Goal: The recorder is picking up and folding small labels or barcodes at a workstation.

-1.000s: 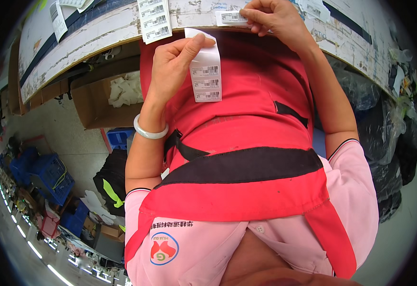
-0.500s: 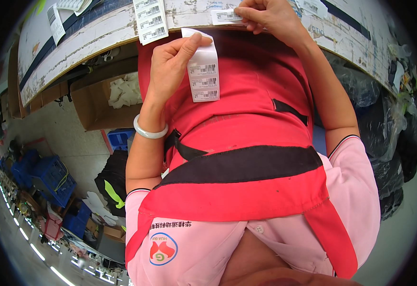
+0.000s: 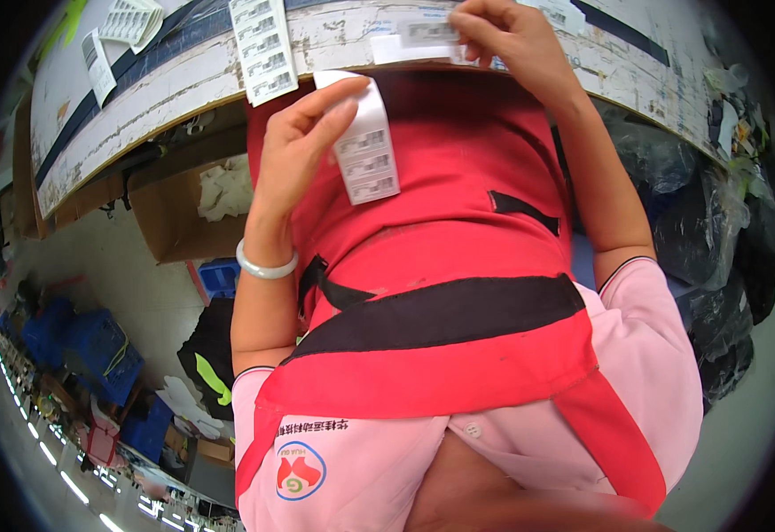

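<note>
My left hand (image 3: 303, 137) pinches the upper part of a strip of white barcode labels (image 3: 371, 166). The strip hangs in front of the red apron (image 3: 441, 168), its several printed labels toward the lower end. At the table's near edge, my right hand (image 3: 520, 49) grips a single label (image 3: 428, 34) at its right end with thumb and fingertips; motion blurs it. Partly under that label shows a plain white slip (image 3: 396, 50) on the worn white table (image 3: 334, 40). Left of it, a stack of label strips (image 3: 266, 53) lies over the edge.
More label sheets lie on the table's far left (image 3: 132, 22) and beside my right hand (image 3: 558, 13). Below the table stands a cardboard box (image 3: 161, 217) with crumpled pale paper inside. Dark plastic bags (image 3: 702, 222) crowd the right side; blue crates (image 3: 104, 350) are at the lower left.
The label in my right hand has lifted a little, and the white slip now shows below it. The strip in my left hand has tilted and shifted slightly down. The whole view has shifted slightly.
</note>
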Action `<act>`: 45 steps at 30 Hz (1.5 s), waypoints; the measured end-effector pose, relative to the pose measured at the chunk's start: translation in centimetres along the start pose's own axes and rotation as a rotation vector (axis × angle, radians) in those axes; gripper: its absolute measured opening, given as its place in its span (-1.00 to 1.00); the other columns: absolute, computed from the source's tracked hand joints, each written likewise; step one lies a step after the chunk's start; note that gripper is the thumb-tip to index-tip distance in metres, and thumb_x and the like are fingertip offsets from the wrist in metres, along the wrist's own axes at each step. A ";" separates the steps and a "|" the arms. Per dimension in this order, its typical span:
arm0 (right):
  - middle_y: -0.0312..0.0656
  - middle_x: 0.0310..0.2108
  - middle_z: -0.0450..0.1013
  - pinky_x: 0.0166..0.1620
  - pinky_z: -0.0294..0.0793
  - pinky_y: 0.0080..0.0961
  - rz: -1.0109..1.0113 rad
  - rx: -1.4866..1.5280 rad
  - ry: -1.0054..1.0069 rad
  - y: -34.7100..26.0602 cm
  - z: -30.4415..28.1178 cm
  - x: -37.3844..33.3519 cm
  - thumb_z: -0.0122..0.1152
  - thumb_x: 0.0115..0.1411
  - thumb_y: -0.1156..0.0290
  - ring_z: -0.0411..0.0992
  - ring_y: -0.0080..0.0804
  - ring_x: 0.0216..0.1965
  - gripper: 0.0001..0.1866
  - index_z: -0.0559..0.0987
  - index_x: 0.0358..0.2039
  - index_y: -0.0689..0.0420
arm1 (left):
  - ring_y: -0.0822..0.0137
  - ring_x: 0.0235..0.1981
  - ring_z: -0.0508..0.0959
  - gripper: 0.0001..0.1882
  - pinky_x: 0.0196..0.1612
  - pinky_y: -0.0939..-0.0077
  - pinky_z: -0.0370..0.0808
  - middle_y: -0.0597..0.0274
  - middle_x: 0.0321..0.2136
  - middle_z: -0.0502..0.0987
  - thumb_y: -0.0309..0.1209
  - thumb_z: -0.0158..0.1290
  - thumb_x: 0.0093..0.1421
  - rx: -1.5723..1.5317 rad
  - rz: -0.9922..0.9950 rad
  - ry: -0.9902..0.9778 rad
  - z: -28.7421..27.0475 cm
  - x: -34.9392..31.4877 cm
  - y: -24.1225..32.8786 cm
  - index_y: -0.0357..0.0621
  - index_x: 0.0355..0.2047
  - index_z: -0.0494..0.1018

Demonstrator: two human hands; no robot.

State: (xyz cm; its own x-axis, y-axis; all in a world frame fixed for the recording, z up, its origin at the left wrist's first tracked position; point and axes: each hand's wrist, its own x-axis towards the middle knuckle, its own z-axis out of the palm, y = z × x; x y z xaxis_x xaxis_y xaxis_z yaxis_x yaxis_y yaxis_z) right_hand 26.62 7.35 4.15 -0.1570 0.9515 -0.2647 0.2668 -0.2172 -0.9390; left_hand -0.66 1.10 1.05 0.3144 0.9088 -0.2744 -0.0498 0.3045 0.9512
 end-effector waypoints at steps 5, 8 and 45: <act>-0.31 -0.58 0.47 -0.48 0.41 -0.65 -0.090 -0.156 0.412 2.1 -8.4 0.3 0.22 0.21 0.38 0.41 -0.63 -0.56 -0.83 0.57 -0.43 0.22 | 0.68 -0.65 0.31 -0.74 -0.60 0.78 0.22 0.37 -0.50 0.55 -0.45 0.08 0.26 -0.011 -0.052 -0.020 -0.6 -0.9 0.8 -0.23 -0.06 0.56; -0.24 -0.60 0.48 -0.43 0.46 -0.53 0.050 -0.570 0.558 3.9 -10.0 1.0 0.30 0.10 0.34 0.46 -0.48 -0.53 -0.81 0.57 -0.46 0.22 | 0.66 -0.63 0.35 -0.74 -0.59 0.78 0.26 0.34 -0.46 0.57 -0.45 0.06 0.27 -0.088 -0.073 -0.038 -0.7 -0.7 0.8 -0.26 -0.07 0.56; -0.25 -0.49 0.51 -0.45 0.48 -0.65 0.115 0.186 -0.051 0.5 1.7 -0.1 0.26 0.20 0.41 0.48 -0.57 -0.50 -0.83 0.54 -0.30 0.25 | 0.53 -0.51 0.51 -0.53 -0.45 0.68 0.40 0.23 -0.44 0.62 -0.10 -0.04 0.37 0.060 0.063 0.006 -0.2 0.3 -1.2 -0.33 -0.28 0.62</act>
State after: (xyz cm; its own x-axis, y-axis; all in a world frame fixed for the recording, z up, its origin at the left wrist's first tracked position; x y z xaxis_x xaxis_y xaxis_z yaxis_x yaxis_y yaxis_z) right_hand 25.11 6.73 3.35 -0.1853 0.9069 -0.3783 0.1060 -0.3643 -0.9252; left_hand -0.74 1.07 -0.17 0.3065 0.9273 -0.2149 -0.0119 0.2294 0.9733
